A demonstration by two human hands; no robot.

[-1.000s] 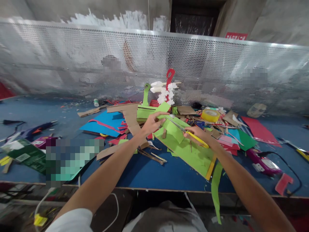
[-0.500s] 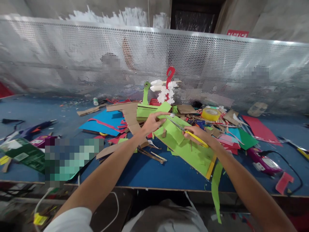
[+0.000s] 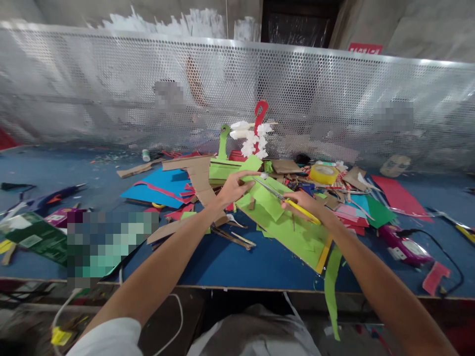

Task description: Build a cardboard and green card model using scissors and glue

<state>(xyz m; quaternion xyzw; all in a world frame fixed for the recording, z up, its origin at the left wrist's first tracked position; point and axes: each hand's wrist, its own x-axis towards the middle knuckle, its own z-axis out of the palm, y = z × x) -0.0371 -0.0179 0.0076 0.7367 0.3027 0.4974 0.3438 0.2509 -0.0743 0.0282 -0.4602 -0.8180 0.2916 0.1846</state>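
Green paper pinched between left fingers.

We wore a white short sleeve at the lower left of the frame, its hem rounded over the upper arm. Past that hem the left arm was bare as far as the left hand near the middle of the frame. The right arm was bare along all that showed, from the lower right corner to the right hand. At the bottom centre showed a grey garment, softly creased, with a pale line along its right side.
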